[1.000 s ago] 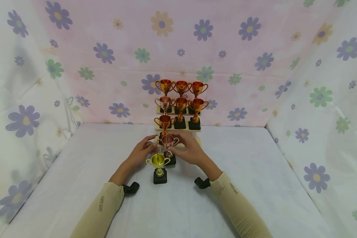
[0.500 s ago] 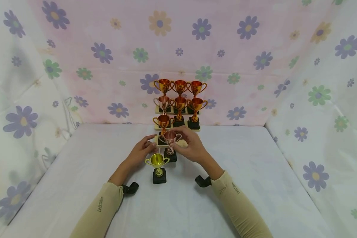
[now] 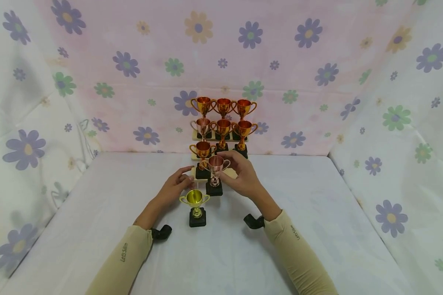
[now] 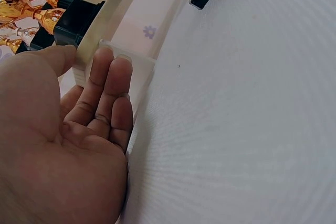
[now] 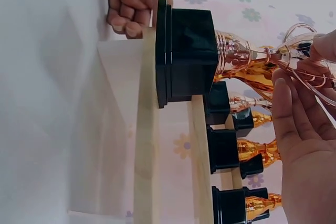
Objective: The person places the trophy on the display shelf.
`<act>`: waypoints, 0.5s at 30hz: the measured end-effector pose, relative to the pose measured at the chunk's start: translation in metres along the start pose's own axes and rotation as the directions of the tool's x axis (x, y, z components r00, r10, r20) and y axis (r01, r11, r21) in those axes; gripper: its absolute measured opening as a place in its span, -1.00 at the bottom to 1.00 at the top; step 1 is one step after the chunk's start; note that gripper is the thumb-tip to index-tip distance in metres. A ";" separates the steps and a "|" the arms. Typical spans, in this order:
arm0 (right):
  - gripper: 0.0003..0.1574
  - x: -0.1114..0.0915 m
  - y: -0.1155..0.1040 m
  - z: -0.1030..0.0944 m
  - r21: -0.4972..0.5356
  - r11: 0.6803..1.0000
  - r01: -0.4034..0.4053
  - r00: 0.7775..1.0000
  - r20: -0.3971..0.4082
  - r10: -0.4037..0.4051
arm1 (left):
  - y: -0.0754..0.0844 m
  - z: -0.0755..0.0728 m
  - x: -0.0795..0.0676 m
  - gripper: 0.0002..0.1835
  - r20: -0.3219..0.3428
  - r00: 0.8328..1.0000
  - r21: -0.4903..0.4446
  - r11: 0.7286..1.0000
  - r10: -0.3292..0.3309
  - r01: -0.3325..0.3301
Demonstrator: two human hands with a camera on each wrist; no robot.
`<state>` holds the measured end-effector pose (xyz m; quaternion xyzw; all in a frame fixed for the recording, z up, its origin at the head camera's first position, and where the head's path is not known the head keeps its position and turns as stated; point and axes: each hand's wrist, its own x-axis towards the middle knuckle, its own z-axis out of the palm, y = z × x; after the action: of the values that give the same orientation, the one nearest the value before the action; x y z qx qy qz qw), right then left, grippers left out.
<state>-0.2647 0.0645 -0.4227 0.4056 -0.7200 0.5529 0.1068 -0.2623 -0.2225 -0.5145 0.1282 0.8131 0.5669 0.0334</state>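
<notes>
My right hand (image 3: pixel 240 174) pinches a rose-gold trophy cup (image 3: pixel 215 164) by its bowl. In the right wrist view its black base (image 5: pixel 191 51) is beside the front step of a stepped wooden rack (image 5: pixel 146 156); whether it touches cannot be told. My left hand (image 3: pixel 175 186) holds the left end of the rack, thumb by the step's top and fingers below it, as the left wrist view shows. An orange-gold trophy (image 3: pixel 203 149) stands at the left of that lowest step. A yellow-gold trophy (image 3: pixel 194 198) stands upright on the table in front.
Several orange-gold trophies (image 3: pixel 245 128) and a silvery-pink trophy (image 3: pixel 202 125) fill the higher steps, close together. White cloth covers the table (image 3: pixel 310 229). Flowered fabric (image 3: pixel 221 41) encloses the back and sides. Black wrist-worn pieces (image 3: pixel 161 232) stick out below both hands.
My right hand has moved right and away from me with the rose-gold trophy, uncovering more of the orange-gold trophy's base. The left hand stays at the rack's end.
</notes>
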 end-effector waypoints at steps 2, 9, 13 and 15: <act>-0.27 0.001 0.000 -0.002 -0.002 1.000 0.000 1.000 -0.014 0.000 | -0.001 0.000 0.000 -0.42 -0.001 1.000 -0.004 1.000 -0.003 0.003; -0.32 0.003 0.003 -0.008 0.006 0.999 0.035 0.999 -0.035 -0.034 | 0.000 -0.001 0.000 -0.41 0.002 1.000 -0.010 1.000 -0.005 0.005; -0.32 0.003 0.003 -0.010 0.022 0.998 0.051 0.998 -0.042 -0.050 | 0.000 0.000 0.001 -0.41 0.003 1.000 -0.009 1.000 -0.012 0.012; -0.32 0.003 0.003 -0.011 0.025 0.999 0.037 0.998 -0.048 -0.036 | 0.001 0.000 0.001 -0.41 0.000 1.000 -0.002 1.000 -0.020 0.020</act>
<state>-0.2715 0.0728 -0.4193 0.4068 -0.7026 0.5694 0.1288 -0.2629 -0.2219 -0.5139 0.1200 0.8138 0.5673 0.0393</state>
